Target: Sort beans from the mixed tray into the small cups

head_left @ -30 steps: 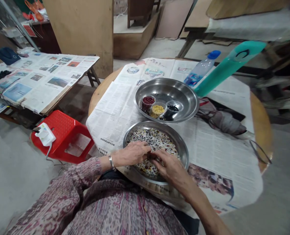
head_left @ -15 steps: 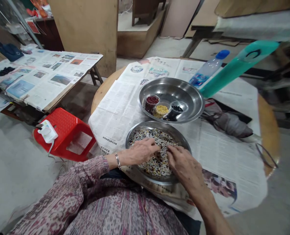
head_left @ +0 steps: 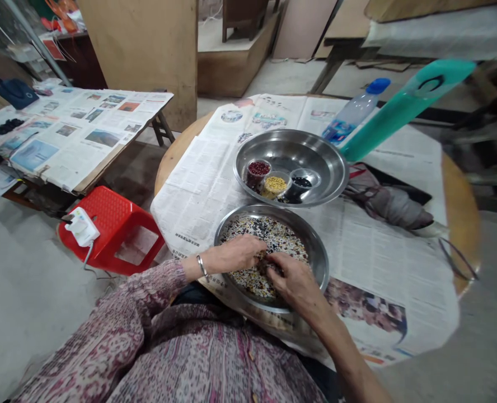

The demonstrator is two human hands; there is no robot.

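A steel basin in front of me holds a spread of mixed white, black and yellow grains and beans. My left hand is over its middle, fingers curled together, with a silver bangle at the wrist. From the right, my right hand reaches in with bent fingers, its fingertips close to the left ones. What either hand pinches is too small to make out. Behind stands a larger steel basin with a cup of red beans, a cup of yellow beans and a cup of black beans.
Newspaper covers the round table. A plastic bottle with a blue cap, a long green plastic object and a grey folded umbrella lie beyond the basins. A red stool bears a white power strip at left.
My right hand has moved left across the grains, and its fingertips now come close to the left hand. The left hand stays nearly in place. The view has shifted slightly.
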